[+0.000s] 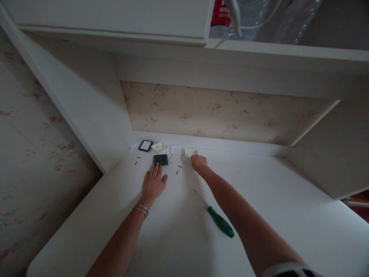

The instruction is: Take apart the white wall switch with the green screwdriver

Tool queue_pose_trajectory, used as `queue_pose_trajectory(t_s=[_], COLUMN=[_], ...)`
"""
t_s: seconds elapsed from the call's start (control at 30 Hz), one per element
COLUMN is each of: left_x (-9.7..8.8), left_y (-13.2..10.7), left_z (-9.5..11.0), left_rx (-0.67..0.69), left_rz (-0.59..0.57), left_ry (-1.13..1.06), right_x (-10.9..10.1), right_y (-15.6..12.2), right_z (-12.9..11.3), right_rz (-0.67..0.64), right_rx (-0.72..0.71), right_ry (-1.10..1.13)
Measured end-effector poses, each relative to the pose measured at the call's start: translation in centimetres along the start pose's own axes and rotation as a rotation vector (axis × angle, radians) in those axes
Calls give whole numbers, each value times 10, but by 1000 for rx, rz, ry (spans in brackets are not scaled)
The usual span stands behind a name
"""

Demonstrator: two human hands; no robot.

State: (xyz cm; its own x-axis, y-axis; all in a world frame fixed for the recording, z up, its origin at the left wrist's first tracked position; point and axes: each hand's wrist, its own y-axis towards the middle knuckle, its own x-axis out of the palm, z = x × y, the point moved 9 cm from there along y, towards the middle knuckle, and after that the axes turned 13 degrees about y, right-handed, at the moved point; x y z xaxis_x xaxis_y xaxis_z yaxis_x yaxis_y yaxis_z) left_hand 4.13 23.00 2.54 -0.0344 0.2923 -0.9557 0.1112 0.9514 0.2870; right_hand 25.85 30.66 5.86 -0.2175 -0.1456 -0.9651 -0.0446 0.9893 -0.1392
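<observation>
My left hand (154, 182) lies flat on the white desktop, fingers stretched out, its fingertips on the near edge of a dark square plate (160, 159). Further right, my right hand (198, 162) is closed at the near corner of a small white plastic piece (189, 152), which looks like a switch or socket part. Behind the dark plate lie a black-framed square with a white middle (145, 145) and a cream plastic plate (159, 147). Several small dark screws are scattered around, one being a screw (177, 172) between my hands. A green-handled screwdriver (220, 222) rests left of my right forearm.
The white desktop (259, 200) runs back to a floral-papered wall (184, 111). A white flat strip (176, 150) lies along the back edge. Side panels close in at left (83, 111) and right. Overhead, an open shelf (288, 48) holds plastic bottles and a pale cable (235, 17).
</observation>
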Motion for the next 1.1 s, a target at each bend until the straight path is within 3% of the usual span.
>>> queue_pose_trajectory(t_s=[0.2, 0.37, 0.5, 0.63, 0.73, 0.83, 0.97, 1.03, 1.1], left_x=[9, 5, 1, -2, -16, -38, -59, -61, -54], left_y=[2, 0, -2, -5, -10, -22, -64, -96, -131], left_z=[-2, -2, -1, -1, 1, 7, 28, 43, 63], left_rx=[-7, 0, -8, -10, 9, 29, -1, -22, -2], left_rz=[-50, -47, -48, -43, 37, 152, 180, 109, -60], left_ry=[-7, -10, -15, -35, -54, -137, -350, -482, -622], right_x=[2, -4, -8, -7, -3, 18, 56, 68, 71], right_y=[14, -13, -66, -143, -211, -274, -319, -325, -325], right_z=[-9, 2, 21, 52, 90, 128, 141, 137, 132], right_rz=[-1, 35, 100, 198, 374, 503, 471, 428, 409], right_rx=[-48, -87, -99, -78, 14, 196, 290, 281, 258], right_ry=[44, 109, 211, 326, 619, 767, 843, 857, 840])
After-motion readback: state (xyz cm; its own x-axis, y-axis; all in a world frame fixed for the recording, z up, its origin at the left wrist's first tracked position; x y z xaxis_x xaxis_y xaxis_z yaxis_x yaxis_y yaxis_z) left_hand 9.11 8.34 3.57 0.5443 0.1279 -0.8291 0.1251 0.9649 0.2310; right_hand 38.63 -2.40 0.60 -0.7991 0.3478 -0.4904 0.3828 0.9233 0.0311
